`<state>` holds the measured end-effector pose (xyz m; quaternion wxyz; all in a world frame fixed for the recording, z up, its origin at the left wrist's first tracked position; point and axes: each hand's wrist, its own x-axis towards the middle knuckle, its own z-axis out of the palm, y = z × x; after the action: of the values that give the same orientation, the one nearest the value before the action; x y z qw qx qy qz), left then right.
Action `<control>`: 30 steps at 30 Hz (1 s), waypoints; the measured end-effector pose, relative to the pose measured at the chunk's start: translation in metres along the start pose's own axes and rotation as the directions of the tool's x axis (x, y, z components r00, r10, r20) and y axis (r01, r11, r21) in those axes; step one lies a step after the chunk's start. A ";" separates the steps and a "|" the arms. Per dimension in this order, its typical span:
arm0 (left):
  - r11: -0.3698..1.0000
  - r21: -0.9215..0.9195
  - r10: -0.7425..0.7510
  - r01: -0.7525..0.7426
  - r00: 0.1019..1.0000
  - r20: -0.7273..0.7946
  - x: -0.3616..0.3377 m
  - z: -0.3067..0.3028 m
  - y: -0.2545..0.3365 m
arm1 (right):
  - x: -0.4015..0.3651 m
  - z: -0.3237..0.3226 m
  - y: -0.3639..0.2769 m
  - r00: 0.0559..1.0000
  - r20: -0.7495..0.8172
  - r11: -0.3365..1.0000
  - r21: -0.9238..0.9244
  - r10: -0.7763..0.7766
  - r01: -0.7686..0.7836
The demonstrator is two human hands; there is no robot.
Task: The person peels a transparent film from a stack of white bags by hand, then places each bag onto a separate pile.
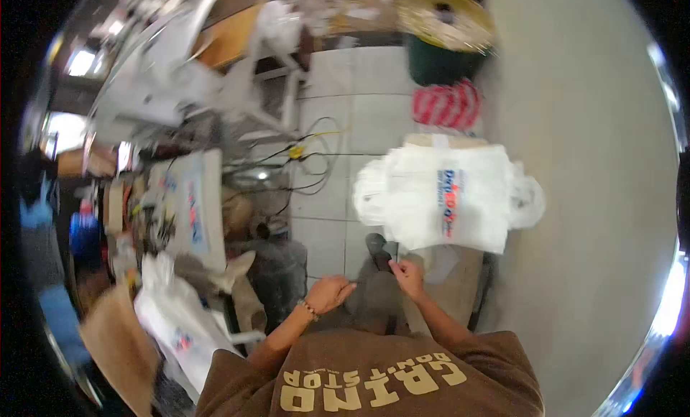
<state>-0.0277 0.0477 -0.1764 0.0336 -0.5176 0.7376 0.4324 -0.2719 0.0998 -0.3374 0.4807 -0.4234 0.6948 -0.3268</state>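
My left hand [332,293], with a beaded bracelet at the wrist, is closed in front of my lap. Whether anything is in its fingers is too blurred to tell. Close by on the right, my right hand [408,277] is closed too, its fingertips at a small dark thing that I cannot make out. Just beyond the right hand lies a stack of white plastic bags [474,209] with blue and red print. Neither hand touches the stack. A dark shoe [376,246] shows between the hands and the floor tiles.
A red-and-white striped bundle [447,104] and a dark green drum [442,61] with a yellow rim stand beyond the stack. Black cables [316,162] lie on the tiled floor. White bags [180,323] and a cluttered table are at left; a plain wall [575,201] is at right.
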 end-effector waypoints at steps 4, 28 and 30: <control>0.980 0.035 -0.183 0.194 0.962 -0.202 -0.132 -0.040 0.002 | 0.005 0.041 -0.074 0.858 0.436 0.957 0.029 -0.271 0.288; 0.817 -0.239 -0.485 0.525 0.401 -0.777 -0.446 -0.065 -0.062 | -0.243 0.268 -0.341 0.498 0.757 0.869 0.495 -0.423 -0.013; 0.911 -0.090 -0.230 0.401 0.317 -0.920 -0.413 -0.064 -0.097 | -0.245 0.269 -0.338 0.477 0.761 0.866 0.499 -0.440 0.002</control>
<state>0.2654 0.2993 0.0103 -0.2542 -0.7978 0.5468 0.0004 0.1183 0.1638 -0.0380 0.7927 -0.4987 0.2108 -0.2802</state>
